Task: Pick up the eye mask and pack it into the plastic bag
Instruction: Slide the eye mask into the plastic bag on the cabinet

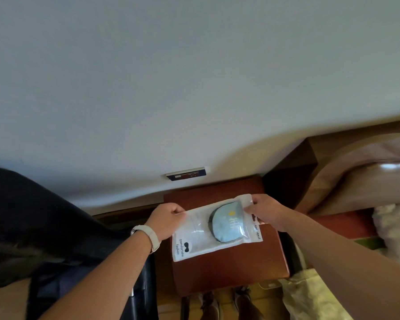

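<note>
A clear and white plastic bag (195,243) printed "comfortable fashion" is held flat just above a small red-brown bedside table (229,271). A light blue eye mask (228,225) with a dark edge lies folded inside the bag, toward its right end. My left hand (165,219), with a white watch band on the wrist, pinches the bag's upper left corner. At the opposite end my right hand (267,211) grips the bag's right edge by the hang-hole strip.
A white wall with a blue socket plate (186,173) rises behind the table. A dark garment (32,227) hangs at the left. A bed with pillows (365,181) lies at the right. Shoes (226,303) stand on the floor below.
</note>
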The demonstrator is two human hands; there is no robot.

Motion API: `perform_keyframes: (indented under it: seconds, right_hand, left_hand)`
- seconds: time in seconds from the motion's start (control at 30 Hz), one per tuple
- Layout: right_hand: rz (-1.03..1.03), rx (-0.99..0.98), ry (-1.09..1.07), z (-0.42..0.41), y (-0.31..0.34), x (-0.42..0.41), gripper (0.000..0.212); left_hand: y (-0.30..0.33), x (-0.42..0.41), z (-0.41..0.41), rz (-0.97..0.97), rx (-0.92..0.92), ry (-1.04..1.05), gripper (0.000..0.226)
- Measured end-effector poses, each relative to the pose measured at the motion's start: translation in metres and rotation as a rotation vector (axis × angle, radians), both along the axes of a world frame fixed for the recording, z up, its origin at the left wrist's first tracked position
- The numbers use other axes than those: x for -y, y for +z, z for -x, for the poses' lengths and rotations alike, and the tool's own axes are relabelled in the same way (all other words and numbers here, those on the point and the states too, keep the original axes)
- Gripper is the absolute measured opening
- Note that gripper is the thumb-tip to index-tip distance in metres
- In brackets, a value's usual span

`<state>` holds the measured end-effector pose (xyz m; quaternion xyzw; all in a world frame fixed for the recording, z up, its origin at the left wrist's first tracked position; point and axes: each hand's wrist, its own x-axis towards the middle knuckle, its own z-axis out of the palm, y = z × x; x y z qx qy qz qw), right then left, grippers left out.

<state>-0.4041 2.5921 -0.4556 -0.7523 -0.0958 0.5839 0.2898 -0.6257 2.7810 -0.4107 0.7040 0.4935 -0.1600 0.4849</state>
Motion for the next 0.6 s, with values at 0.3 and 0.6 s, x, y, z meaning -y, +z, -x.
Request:
perform_keyframes:
  seconds: [0.3,0.6]
  right_hand:
    - [0.053,0.121,-0.012,0.014,-0.072,-0.027,0.03]
    - [0.059,0.25,0.01,0.044,-0.151,-0.081,0.03]
  left_hand:
    - [-0.107,-0.023,-0.002,-0.074,-0.043,0.126,0.012]
    - [-0.185,-0.058,0.012,-0.245,-0.145,0.117,0.018]
